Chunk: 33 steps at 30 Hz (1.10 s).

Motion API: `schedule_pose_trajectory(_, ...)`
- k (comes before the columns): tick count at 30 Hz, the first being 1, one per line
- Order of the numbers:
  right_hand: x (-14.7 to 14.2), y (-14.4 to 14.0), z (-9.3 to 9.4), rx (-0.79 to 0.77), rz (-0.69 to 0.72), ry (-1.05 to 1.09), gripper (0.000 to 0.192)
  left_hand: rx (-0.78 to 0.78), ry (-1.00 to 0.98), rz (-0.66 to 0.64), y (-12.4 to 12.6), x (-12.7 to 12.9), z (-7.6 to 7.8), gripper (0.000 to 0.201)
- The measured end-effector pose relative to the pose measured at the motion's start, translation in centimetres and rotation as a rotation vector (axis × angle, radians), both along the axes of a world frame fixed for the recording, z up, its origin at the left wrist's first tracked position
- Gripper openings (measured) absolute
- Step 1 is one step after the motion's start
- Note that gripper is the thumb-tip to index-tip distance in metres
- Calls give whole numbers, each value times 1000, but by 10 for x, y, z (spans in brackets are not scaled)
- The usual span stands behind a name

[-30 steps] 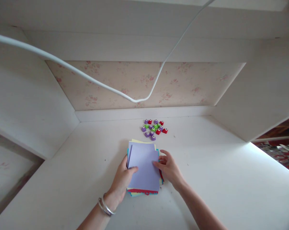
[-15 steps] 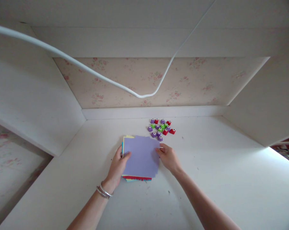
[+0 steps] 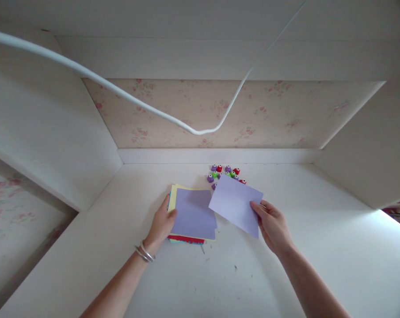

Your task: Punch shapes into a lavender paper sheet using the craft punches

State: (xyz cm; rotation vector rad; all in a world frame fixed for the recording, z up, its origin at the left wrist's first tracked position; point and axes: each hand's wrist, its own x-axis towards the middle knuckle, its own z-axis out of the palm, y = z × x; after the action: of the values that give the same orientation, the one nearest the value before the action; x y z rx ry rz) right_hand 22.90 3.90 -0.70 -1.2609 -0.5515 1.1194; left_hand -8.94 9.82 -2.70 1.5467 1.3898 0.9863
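Observation:
My left hand (image 3: 160,222) grips the left edge of a stack of coloured paper (image 3: 195,214), thumb on top and the other fingers hidden beneath. Purple lies uppermost in the stack, with yellow, red and blue edges sticking out below it. Between the thumb and fingers of my right hand (image 3: 273,223), a single purple sheet of paper (image 3: 236,204) is pinched by its right side. That sheet is tilted, apart from most of the stack, its left corner close to the stack's right edge. It hides part of a group of small craft punches (image 3: 220,168) in purple, red and green.
The white tabletop (image 3: 306,247) carries a few small dark specks. A white cable (image 3: 173,119) hangs across the view above the table. White panels (image 3: 355,154) stand at both sides, and a floral-papered wall (image 3: 272,115) closes the back.
My right hand has moved right, drawing one purple sheet off the stack and turning it. The sheet now covers some of the punches. My left hand still holds the stack.

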Motion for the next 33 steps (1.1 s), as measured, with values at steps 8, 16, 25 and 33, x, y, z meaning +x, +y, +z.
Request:
schedule_pose_trajectory(8,-5,-21,-15,-99,244,-57,35,151,277,35,20,-20,-6,65)
schedule_pose_trajectory(16,-18,-21,-19,-87,394,-101,40,392,534,44,-17,-4,0,51)
schedule_pose_trajectory(25,-15,-9,-31,-94,513,-209,36,634,748,-613,-95,83,6,56)
schedule_pose_trajectory(33,1,14,-52,-103,349,-554,32,737,665,-474,-100,85,-26,36)
